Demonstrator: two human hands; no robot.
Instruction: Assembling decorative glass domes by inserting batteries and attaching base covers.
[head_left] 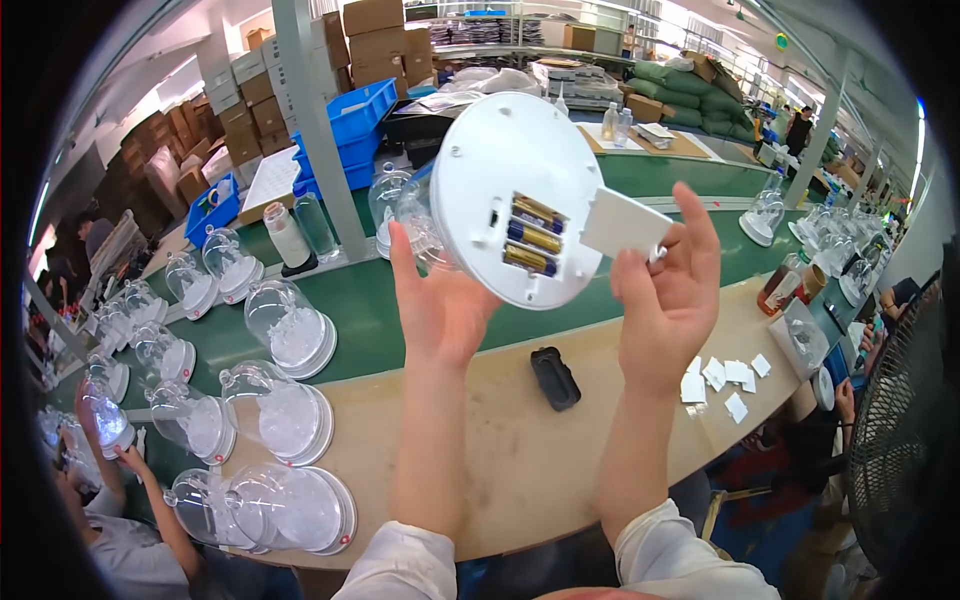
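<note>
With the left hand gripping the round white plastic lamp base raised above the bench, the right hand's fingers pinching the white rectangular battery cover at three o'clock should align it squarely over the batteries.

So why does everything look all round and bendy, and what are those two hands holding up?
The picture comes from a camera worn on a person's head, looking down at their own hands. Its very wide lens bends straight edges near the rim.

The left hand holds up a clear dome lamp with a round white base, turned so its underside faces the camera. Three gold and blue batteries sit in an open slot there. The right hand holds a small flat white plastic cover beside it.

Below is a tan wooden table with a small black box, little white squares and more clear domes. Behind runs a green belt.
</note>
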